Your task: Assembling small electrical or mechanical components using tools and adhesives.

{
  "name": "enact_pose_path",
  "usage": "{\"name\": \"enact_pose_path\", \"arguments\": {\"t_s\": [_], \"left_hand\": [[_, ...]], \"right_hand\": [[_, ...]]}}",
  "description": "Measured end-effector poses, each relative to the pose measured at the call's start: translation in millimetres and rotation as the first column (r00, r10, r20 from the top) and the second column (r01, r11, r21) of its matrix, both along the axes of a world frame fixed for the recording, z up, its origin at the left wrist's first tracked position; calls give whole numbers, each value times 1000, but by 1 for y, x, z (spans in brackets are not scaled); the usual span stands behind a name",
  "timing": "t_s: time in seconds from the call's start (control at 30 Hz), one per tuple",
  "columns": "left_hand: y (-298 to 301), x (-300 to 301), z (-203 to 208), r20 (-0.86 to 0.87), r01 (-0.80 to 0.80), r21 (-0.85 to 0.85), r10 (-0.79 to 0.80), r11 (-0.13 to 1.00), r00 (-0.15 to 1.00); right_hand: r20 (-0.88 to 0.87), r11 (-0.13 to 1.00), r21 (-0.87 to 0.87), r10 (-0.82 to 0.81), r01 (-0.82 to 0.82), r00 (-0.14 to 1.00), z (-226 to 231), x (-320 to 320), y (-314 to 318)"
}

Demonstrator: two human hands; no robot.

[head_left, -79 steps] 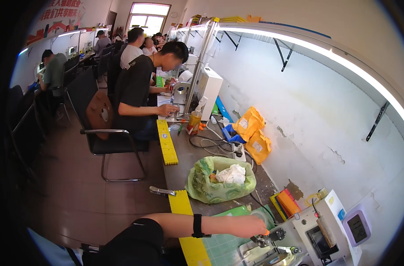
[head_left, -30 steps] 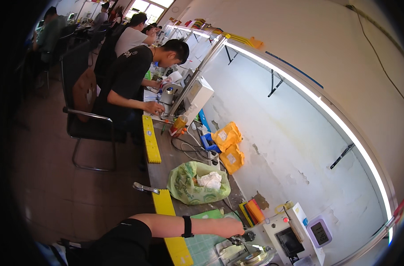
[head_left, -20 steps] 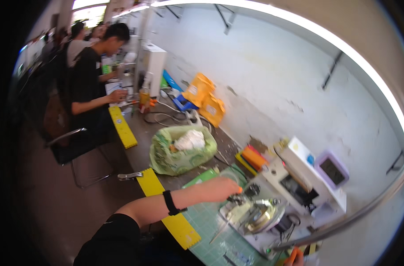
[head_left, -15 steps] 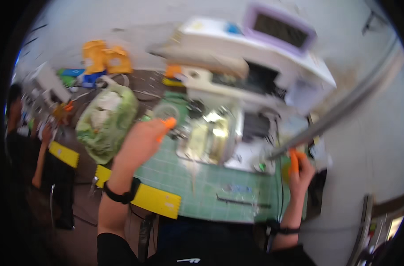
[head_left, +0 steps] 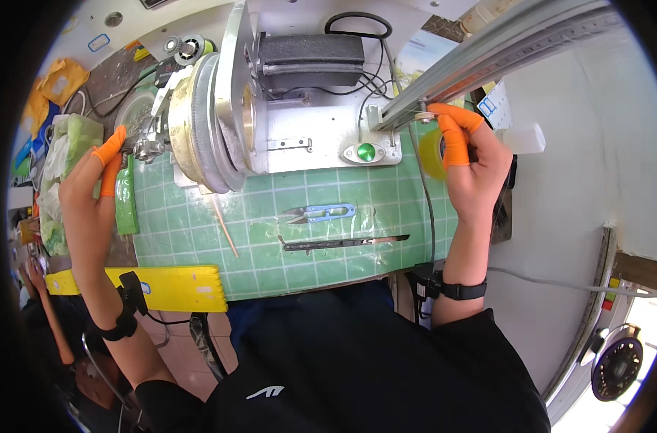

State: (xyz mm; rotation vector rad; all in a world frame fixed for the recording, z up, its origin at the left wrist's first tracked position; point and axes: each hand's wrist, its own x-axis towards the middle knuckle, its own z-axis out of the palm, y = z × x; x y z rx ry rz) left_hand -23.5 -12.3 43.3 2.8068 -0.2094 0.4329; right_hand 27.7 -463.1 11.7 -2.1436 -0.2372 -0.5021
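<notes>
My left hand (head_left: 88, 189), with orange finger covers on thumb and index finger, is beside a small metal clamp assembly (head_left: 151, 141) left of a large round wheel (head_left: 198, 123). Its fingers are closed together; what they hold, if anything, is too small to make out. At the lower end of a long grey metal rail (head_left: 501, 54), my right hand (head_left: 476, 169) pinches with orange-covered fingertips right by a small round roller (head_left: 424, 117). Anything between those tips is hidden. The wheel stands upright on a white metal base (head_left: 321, 130) with a green button (head_left: 366, 152).
Blue thread snips (head_left: 321, 212), dark tweezers (head_left: 343, 244) and a thin wooden stick (head_left: 224, 225) lie on the green gridded mat (head_left: 263, 278). A yellow strip (head_left: 187, 287) runs along the near left edge. A grey cable (head_left: 423, 191) crosses the mat's right side. Another person's arm (head_left: 54, 317) shows far left.
The view has swung and sharpened from blur, so the machine appears larger and further left. My left hand now shows further left, beside the clamp assembly. My right hand remains at the rail's lower end.
</notes>
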Motion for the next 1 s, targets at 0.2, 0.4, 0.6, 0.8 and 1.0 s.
{"name": "enact_pose_path", "arguments": {"t_s": [0.2, 0.4, 0.6, 0.8, 1.0], "left_hand": [[7, -7, -4, 25, 28, 16, -28, 999, 999], [-1, 1, -2, 9, 29, -19, -29, 999, 1000], [0, 7, 5, 57, 67, -82, -62, 994, 996], [7, 4, 3, 24, 179, -173, -177, 969, 984], [5, -9, -20, 62, 178, -208, -169, 962, 984]], "right_hand": [[49, 1000, -11, 25, -24, 999, -13, -6, -4], [83, 999, 33, -36, 33, 996, -16, -2, -1], [90, 961, -272, -30, 54, 995, -12, 9, 14], [11, 978, -210, 3, -1, 1000, -11, -9, 23], [-252, 926, -334, 92, -175, 963, -3, -28, -18]]}}
